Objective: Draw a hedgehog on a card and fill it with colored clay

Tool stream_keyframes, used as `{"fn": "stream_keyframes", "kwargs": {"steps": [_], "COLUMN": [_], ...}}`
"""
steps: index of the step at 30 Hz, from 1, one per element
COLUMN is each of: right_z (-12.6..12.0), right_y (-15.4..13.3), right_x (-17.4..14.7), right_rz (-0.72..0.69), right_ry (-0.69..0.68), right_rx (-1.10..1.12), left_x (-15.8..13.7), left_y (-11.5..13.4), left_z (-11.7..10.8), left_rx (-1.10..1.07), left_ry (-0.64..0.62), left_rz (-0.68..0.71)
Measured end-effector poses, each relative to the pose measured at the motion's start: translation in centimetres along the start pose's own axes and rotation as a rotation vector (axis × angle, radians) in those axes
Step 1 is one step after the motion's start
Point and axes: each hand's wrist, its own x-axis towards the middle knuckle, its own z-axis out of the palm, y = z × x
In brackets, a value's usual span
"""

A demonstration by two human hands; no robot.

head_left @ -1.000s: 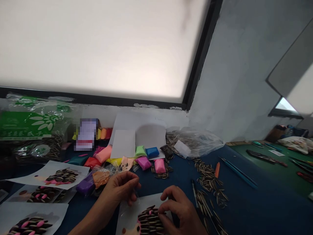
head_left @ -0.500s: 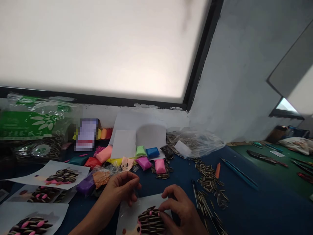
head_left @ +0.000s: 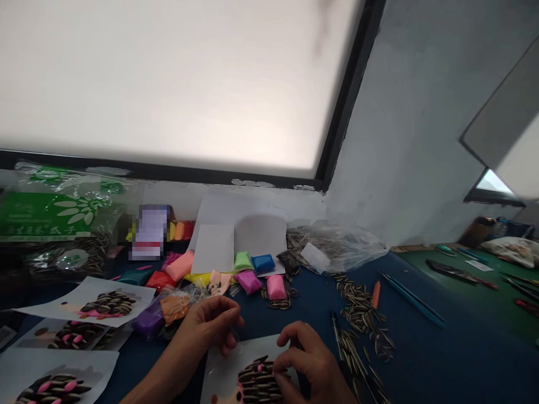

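Note:
A sheet of paper (head_left: 219, 370) bears a hedgehog picture (head_left: 259, 384) with a pink clay edge and rows of striped sunflower seeds. My right hand (head_left: 311, 359) is over its right side, thumb and forefinger closed around a tiny pink clay piece (head_left: 274, 369) at the seeds. Another pink bit sits among the upper seeds. Above the sheet's upper left, my left hand (head_left: 214, 320) is closed in a pinch; what lies between its fingertips is too small to make out. Thin clear film (head_left: 227, 354) shows just under those fingers.
Finished-looking hedgehog sheets (head_left: 71, 314) overlap at the left. Coloured clay packs (head_left: 248, 281) line the back, beside a seed bag (head_left: 59, 219) and a clear bag (head_left: 337, 247). Loose sunflower seeds (head_left: 357, 306), a pen (head_left: 336, 331) and blue tweezers (head_left: 412, 300) lie at the right.
My right hand has shifted very slightly at the hedgehog's right side. My left hand keeps its pinch, and the things on the table stay where they were.

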Motion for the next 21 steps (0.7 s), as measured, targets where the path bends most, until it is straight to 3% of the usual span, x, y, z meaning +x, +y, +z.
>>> {"fn": "stream_keyframes", "kwargs": {"steps": [21], "right_z": [0.14], "right_y": [0.25], "right_x": [-0.28], "right_rz": [-0.040], "right_ry": [0.028], "right_rx": [-0.041], "left_x": [0.11], "left_y": [-0.06], "left_z": [-0.08], "left_rx": [0.026], "left_ry": [0.000], "left_rz": [0.006]}}
